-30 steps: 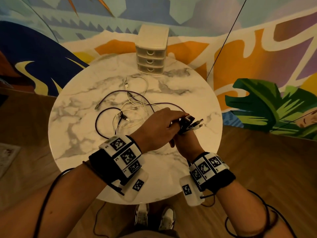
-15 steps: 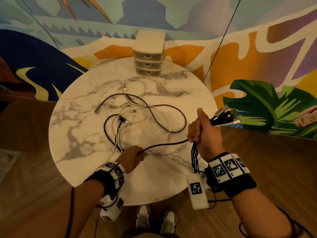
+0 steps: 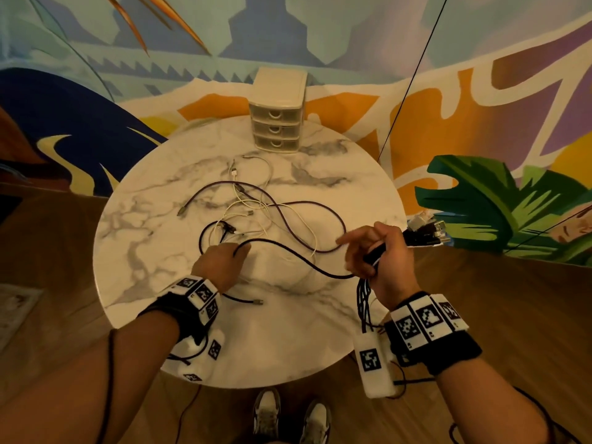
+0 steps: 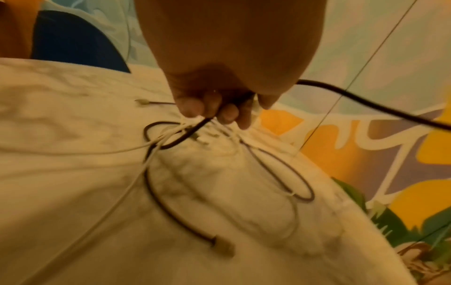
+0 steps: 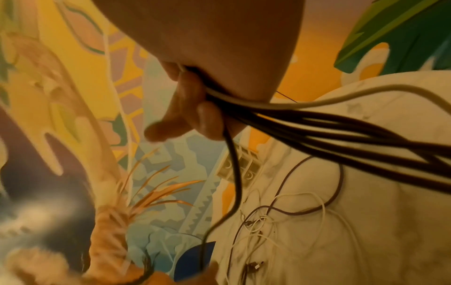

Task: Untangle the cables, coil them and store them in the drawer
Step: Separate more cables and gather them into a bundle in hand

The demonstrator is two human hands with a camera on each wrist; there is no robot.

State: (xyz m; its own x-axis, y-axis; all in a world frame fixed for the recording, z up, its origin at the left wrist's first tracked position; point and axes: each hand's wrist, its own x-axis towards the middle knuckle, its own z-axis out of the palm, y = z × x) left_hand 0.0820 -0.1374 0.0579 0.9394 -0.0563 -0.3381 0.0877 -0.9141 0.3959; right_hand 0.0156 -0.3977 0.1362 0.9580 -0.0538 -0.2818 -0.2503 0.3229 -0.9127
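Your right hand (image 3: pixel 381 254) clamped the coil, left hand (image 3: pixel 221 264) pinched the black cable (image 3: pixel 304 262); feeding slack toward 3 o'clock was advisable.

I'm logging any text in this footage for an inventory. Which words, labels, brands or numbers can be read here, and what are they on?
No readable words, brands or numbers in any view.
Wrist bands: black-and-white square code markers only, no letters.
White wrist unit: one square code marker, no text.
Drawer unit: fronts show no label.
Cable plugs: too small and blurred to read.
Wall mural: broad white painted strokes, not legible as words.
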